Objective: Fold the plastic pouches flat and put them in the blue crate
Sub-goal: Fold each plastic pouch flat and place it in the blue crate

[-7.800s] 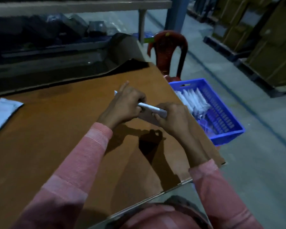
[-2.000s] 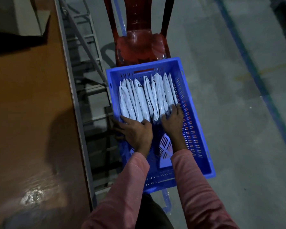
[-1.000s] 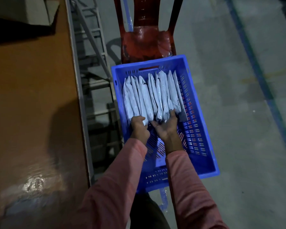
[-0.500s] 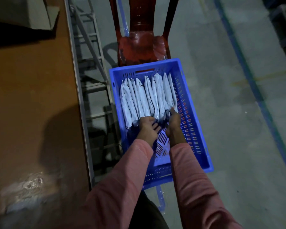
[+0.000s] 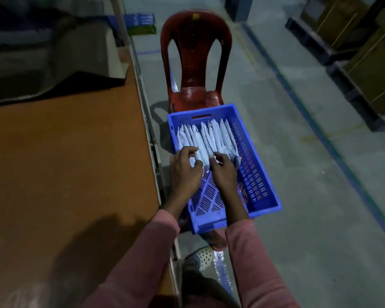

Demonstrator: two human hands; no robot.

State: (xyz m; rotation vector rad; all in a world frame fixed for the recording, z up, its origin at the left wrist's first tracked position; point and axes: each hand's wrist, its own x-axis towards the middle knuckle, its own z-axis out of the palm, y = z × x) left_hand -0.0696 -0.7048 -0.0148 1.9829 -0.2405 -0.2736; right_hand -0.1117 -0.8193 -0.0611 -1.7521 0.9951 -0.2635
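Observation:
The blue crate (image 5: 257, 174) stands to the right of the table, raised off the floor. Several folded white pouches (image 5: 209, 138) stand on edge in a tight row in its far half; the near half shows bare slotted bottom. My left hand (image 5: 186, 168) is at the near ends of the left pouches, its thumb and curled fingers round the end of one pouch. My right hand (image 5: 223, 170) lies beside it with loosely curled fingers touching the near ends of the middle pouches. Pink sleeves cover both forearms.
A red plastic chair (image 5: 193, 63) stands just behind the crate. The brown table (image 5: 65, 174) fills the left, with a dark cover (image 5: 42, 63) at its far end. My foot in a white clog (image 5: 203, 256) is below the crate. Cardboard boxes (image 5: 365, 52) line the far right.
Both hands have stayed at the near ends of the pouch row, shifting slightly left along it. My head has lifted, so the whole chair back and more table show.

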